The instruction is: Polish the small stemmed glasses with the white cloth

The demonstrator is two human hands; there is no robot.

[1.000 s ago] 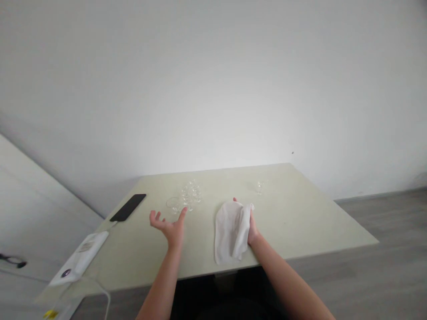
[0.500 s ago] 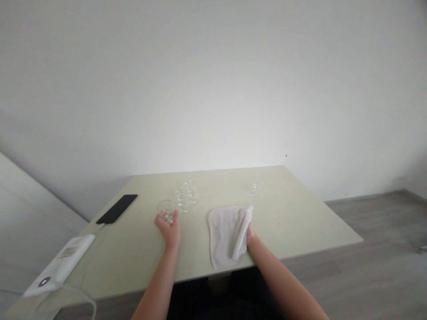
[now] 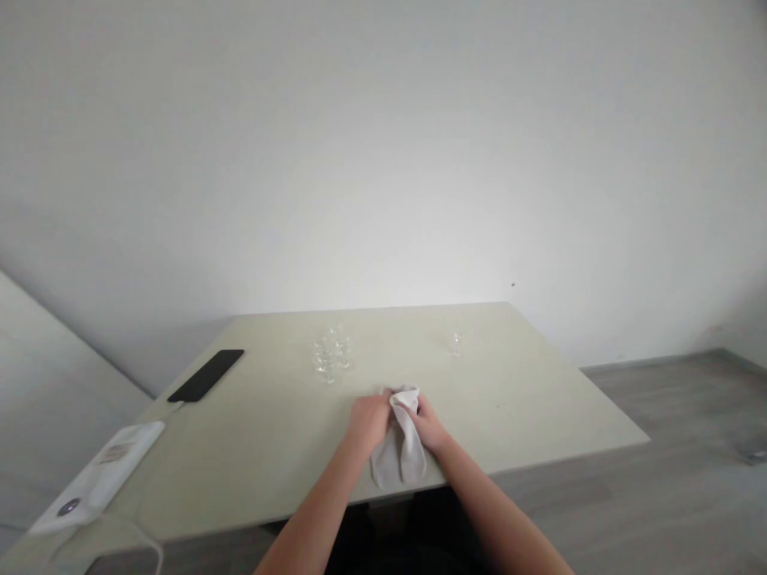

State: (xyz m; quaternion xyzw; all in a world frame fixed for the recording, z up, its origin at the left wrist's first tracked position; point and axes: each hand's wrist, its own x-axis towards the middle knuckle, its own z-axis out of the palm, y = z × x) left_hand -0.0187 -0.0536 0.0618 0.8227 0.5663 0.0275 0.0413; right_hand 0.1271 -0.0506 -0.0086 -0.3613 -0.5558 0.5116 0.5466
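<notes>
A white cloth hangs bunched between my two hands near the table's front edge. My right hand is closed on its upper right part, which is folded up. Against the cloth's left side is my left hand, fingers curled. The clear glass it held a moment ago is now hidden by the hand and cloth. Beyond my left hand stands a tight group of several small clear glasses. One more clear glass stands apart, farther back on the right.
The pale table meets a white wall at its back edge. At left lie a black phone with a cable and a white power strip with its cord. Grey flooring shows at right.
My left hand has moved right with the glass, from beside the group of glasses to the cloth. The cloth, spread wider before, is now gathered up between both hands.
</notes>
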